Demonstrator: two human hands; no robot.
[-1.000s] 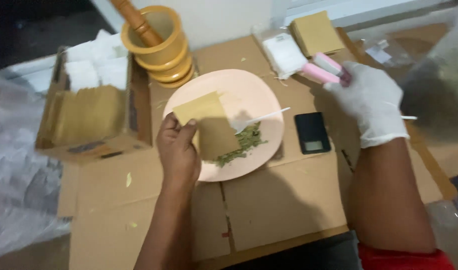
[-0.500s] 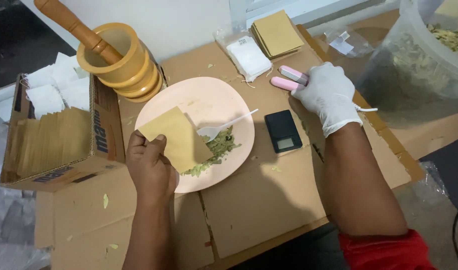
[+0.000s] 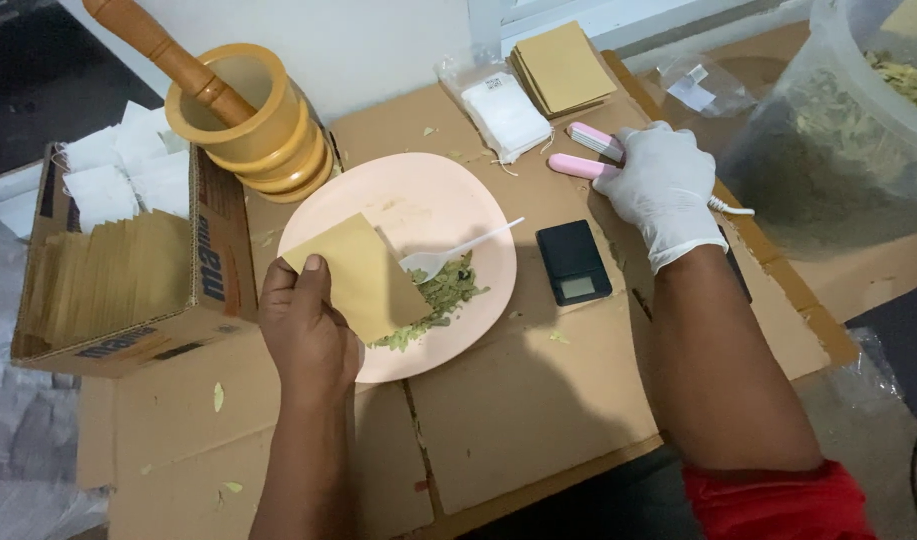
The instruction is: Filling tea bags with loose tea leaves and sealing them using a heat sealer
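Since half a second ago the white plastic fork [image 3: 459, 252] has stayed put on the plate while the gloved right hand [image 3: 662, 188] has settled onto the pink sealer tool [image 3: 591, 154]; the left hand [image 3: 304, 330] has kept its grip on the envelope and barely shifted.

Brown paper envelope [image 3: 364, 275]: held tilted over the near left part of the pink plate [image 3: 419, 195], its lower edge just above the pile of dried green leaves [image 3: 437, 300]. Left-hand fingers pinch its left edge, thumb on top.

Right hand: white glove, fingers curled down over the rear of the pink sealer tool, which lies on the cardboard-covered tabletop [image 3: 539, 400] right of the plate. A thin white cord trails out past the hand.

Fork: tines touching the leaf pile, handle pointing up-right across the plate rim.

Between plate and right forearm: small black pocket scale [image 3: 574, 262], flat on the cardboard.

Behind the plate: yellow mortar [image 3: 269, 125] with wooden pestle [image 3: 164, 50] leaning in it. Back right: packet of white filter bags [image 3: 504, 110], stack of brown envelopes [image 3: 561, 65].

Far left: open cardboard box [image 3: 214, 270] holding upright brown envelopes and white bags. Far right: large clear tub [image 3: 839, 130] with dried leaves inside.
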